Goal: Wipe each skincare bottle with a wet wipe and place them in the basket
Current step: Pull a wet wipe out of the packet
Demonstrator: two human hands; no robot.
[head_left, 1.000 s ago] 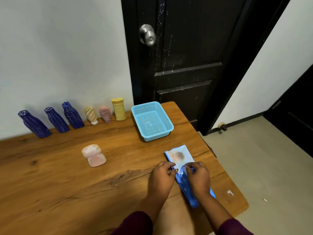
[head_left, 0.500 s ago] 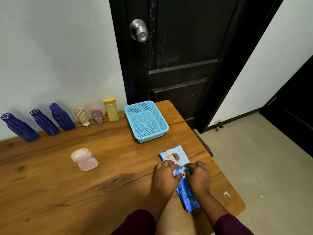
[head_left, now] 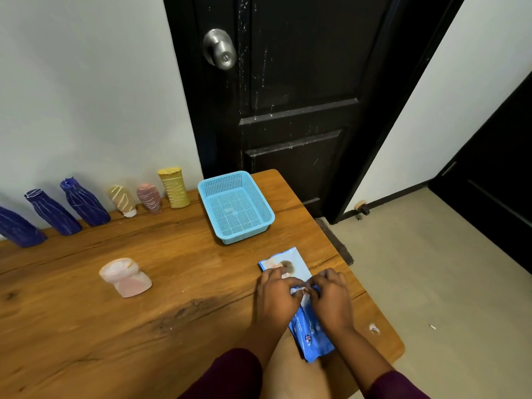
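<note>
A blue wet wipe pack lies on the wooden table near its front right corner. My left hand and my right hand rest on the pack with fingers curled, pinching at its middle where a bit of white shows. An empty light blue basket stands behind the pack. A pink bottle stands alone mid-table. Along the wall stand three dark blue bottles, a tan striped one, a reddish one and a yellow one.
A black door with a metal knob is behind the table's right end. The table's right edge drops to a beige floor. A second dark door stands at the far right.
The view has shifted slightly, so everything sits a little further left. Both hands stay on the wipe pack, their fingers working at its middle.
</note>
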